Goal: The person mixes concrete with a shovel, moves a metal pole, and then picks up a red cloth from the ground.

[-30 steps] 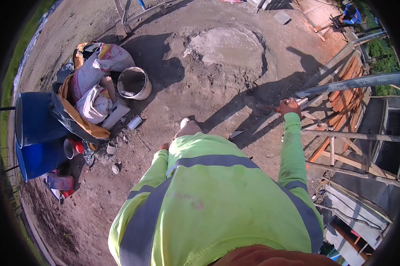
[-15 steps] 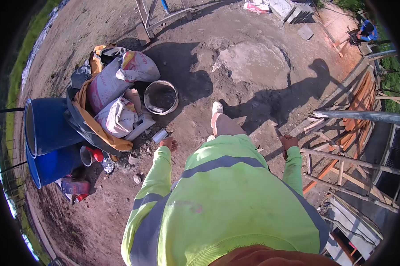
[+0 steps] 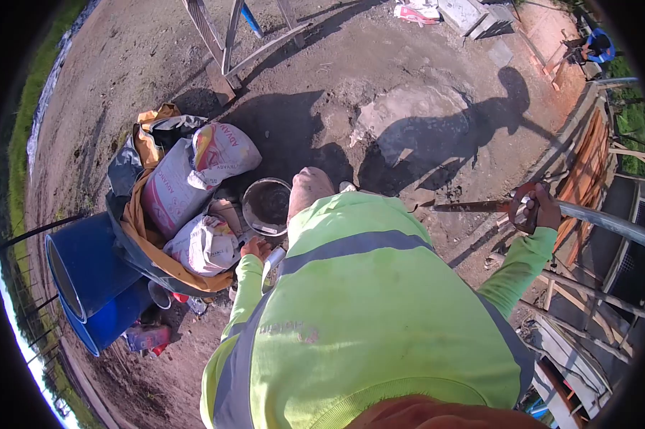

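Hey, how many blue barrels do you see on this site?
2. Both stand at the left, beside the sacks: the upper barrel, and the lower barrel just below it, partly covered by it. Others may be hidden behind the sacks.

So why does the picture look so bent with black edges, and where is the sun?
Head view: a fisheye lens curves the ground and leaves black corners. Head view: hard sun from behind the person throws their shadow forward over the dirt, beside the bucket. Head view: the trowel in the right hand and the left hand look sharp, without blur.
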